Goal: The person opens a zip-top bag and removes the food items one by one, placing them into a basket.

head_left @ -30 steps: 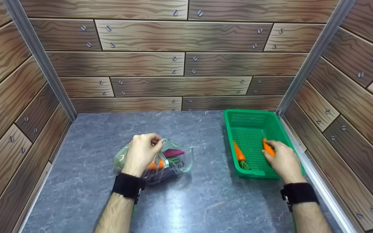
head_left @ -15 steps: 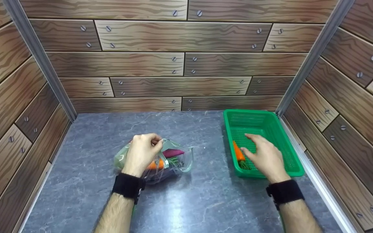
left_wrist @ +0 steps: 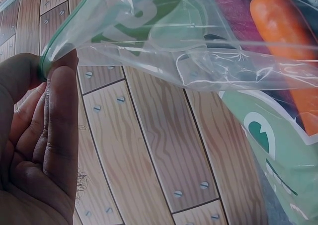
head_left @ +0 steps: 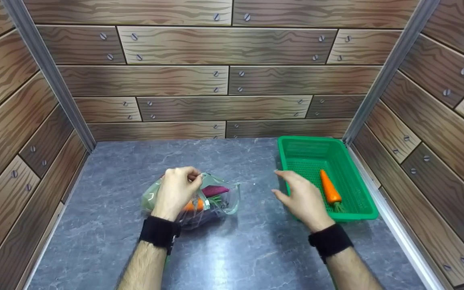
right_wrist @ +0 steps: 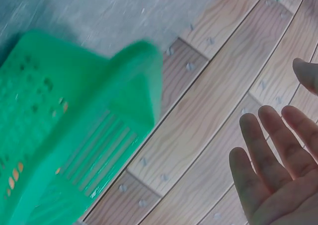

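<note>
My left hand [head_left: 177,187] pinches the top edge of a clear plastic zip bag [head_left: 235,201] between thumb and forefinger. Inside the bag lie an orange carrot [left_wrist: 283,21], a magenta vegetable [head_left: 216,191] and a dark purple one [head_left: 199,218]. The left wrist view shows the green zip strip at my fingertips and green print on the plastic. My right hand [head_left: 302,197] holds nothing, its fingers spread, above the left rim of a green plastic basket [head_left: 349,173]. A carrot [head_left: 329,187] with a green top lies in the basket. My right hand hides the basket's lower left part.
A grey marbled tabletop [head_left: 252,249] lies under the bag and the basket. Wood-patterned walls [head_left: 183,80] enclose it at the back and both sides. The basket stands close to the right wall.
My right hand let go of the carrot in the basket and moved left, fingers spread, to the near left rim. Another carrot at the basket's left is now covered. My left hand stays put.
</note>
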Available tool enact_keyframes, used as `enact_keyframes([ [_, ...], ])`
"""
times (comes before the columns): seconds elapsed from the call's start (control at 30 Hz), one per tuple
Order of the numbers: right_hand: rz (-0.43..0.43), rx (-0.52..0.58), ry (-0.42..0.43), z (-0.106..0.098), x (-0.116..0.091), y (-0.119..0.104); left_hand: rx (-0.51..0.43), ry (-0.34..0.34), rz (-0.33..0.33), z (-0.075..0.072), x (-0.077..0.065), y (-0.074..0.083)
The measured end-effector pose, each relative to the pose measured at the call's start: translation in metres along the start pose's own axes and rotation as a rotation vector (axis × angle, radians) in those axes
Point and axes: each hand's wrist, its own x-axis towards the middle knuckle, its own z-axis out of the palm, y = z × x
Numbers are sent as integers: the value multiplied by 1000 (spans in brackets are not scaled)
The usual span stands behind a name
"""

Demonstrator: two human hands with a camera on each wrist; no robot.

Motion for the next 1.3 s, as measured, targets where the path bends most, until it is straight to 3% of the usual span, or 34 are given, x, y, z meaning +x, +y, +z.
enact_keyframes([
  [0.5, -160, 25, -7, 34, -3, -47, -2, -3, -3, 0, 0, 0],
  [0.87, -244, 146, -56, 57, 0, -68, -4, -1, 9, -1, -1, -2],
  [1.3, -263, 181, -144, 91, 4, -84, -10, 3, 12, 0, -3, -4],
])
